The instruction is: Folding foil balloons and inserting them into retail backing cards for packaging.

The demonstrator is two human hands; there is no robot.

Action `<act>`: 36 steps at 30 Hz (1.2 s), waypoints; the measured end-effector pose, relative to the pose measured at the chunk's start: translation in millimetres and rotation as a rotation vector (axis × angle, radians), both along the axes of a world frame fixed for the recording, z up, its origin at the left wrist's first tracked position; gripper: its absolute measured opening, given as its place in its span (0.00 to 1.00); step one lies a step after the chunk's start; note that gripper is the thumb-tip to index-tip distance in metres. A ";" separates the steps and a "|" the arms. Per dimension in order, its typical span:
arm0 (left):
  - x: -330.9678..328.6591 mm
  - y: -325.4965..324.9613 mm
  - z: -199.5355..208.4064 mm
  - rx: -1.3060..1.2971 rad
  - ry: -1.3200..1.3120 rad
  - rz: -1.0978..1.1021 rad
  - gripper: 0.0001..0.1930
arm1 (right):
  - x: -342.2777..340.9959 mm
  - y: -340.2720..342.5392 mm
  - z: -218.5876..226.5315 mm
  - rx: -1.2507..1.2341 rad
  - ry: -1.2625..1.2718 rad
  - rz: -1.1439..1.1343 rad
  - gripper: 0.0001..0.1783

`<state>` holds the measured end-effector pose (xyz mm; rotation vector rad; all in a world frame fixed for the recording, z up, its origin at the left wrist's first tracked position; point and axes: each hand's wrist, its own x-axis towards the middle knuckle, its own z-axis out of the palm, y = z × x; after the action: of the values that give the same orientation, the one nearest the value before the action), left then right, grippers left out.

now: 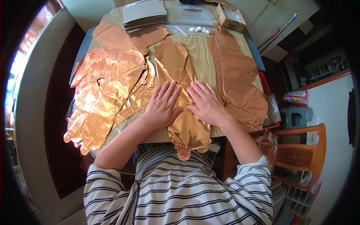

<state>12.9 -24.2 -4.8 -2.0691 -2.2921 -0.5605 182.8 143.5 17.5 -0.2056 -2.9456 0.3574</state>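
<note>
A flat copper-coloured foil balloon [189, 129] lies lengthwise before me, its lower end hanging over the table's near edge. My left hand [164, 103] rests flat on its left side, fingers stretched forward. On its right side my right hand [204, 102] also lies flat, fingers a little spread. Neither hand grips anything. A shiny pile of foil balloons [101, 97] spreads to the left, catching bright light. To the right lies a stack of folded, duller copper foil balloons [236, 75] with seams along its edges.
At the back of the wooden table [200, 56] are a stack of cards [144, 15], clear plastic bags [191, 15], small white bundles [200, 29] and an open cardboard box [230, 18]. A red basket [264, 84] sits at the right edge, and a wooden chair [300, 155] stands beyond.
</note>
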 end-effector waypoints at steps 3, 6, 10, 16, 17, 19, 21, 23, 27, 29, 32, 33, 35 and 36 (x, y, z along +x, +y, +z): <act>-0.2 -0.6 0.8 -0.019 0.006 0.005 0.40 | 0.1 -5.4 -7.3 0.017 0.016 -0.027 0.35; -6.1 -1.3 5.1 -0.034 0.025 -0.002 0.42 | 1.6 -8.1 -12.4 0.019 0.020 -0.045 0.34; -22.4 -3.8 0.8 -0.030 0.092 0.042 0.44 | 2.6 -11.1 -11.1 0.001 0.009 -0.058 0.34; -23.8 -3.9 5.2 -0.096 0.121 0.063 0.46 | 4.2 -12.8 -10.9 -0.011 0.000 -0.072 0.35; -23.5 -4.5 4.3 -0.076 0.121 0.057 0.46 | 4.4 -12.8 -11.4 -0.008 0.002 -0.073 0.35; -22.5 -6.4 2.3 -0.038 0.123 0.045 0.44 | 7.6 -15.5 -10.8 -0.023 0.002 -0.075 0.35; -21.3 -4.1 9.9 -0.075 0.099 0.032 0.43 | 10.6 -16.2 -11.2 -0.018 0.022 -0.080 0.35; -20.0 2.4 22.9 -0.057 0.088 -0.003 0.41 | 12.1 -16.9 -14.1 0.002 0.064 -0.079 0.34; -16.4 42.4 37.6 0.015 0.001 -0.239 0.36 | 11.2 -17.9 -13.5 -0.025 0.040 -0.108 0.35; -19.6 65.1 31.6 -0.077 -0.128 -0.389 0.34 | 9.0 -19.8 -11.5 -0.061 0.046 -0.118 0.36; -32.1 88.5 27.1 -0.144 -0.091 -0.357 0.34 | 11.5 -15.2 -16.5 0.014 0.019 -0.089 0.38; -39.7 96.9 21.0 -0.154 -0.040 -0.341 0.35 | 11.4 -15.9 -17.7 0.000 -0.001 -0.089 0.38; -55.1 107.6 10.3 -0.124 0.023 -0.315 0.35 | 10.6 -17.4 -13.7 -0.012 0.014 -0.102 0.38; -63.2 110.4 6.0 -0.110 0.057 -0.298 0.35 | 10.3 -18.1 -11.3 -0.018 0.025 -0.106 0.38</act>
<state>-50.3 86.2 1.2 -2.4644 -2.0408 -0.3808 193.1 125.4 6.2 -0.3550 -2.8937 0.3695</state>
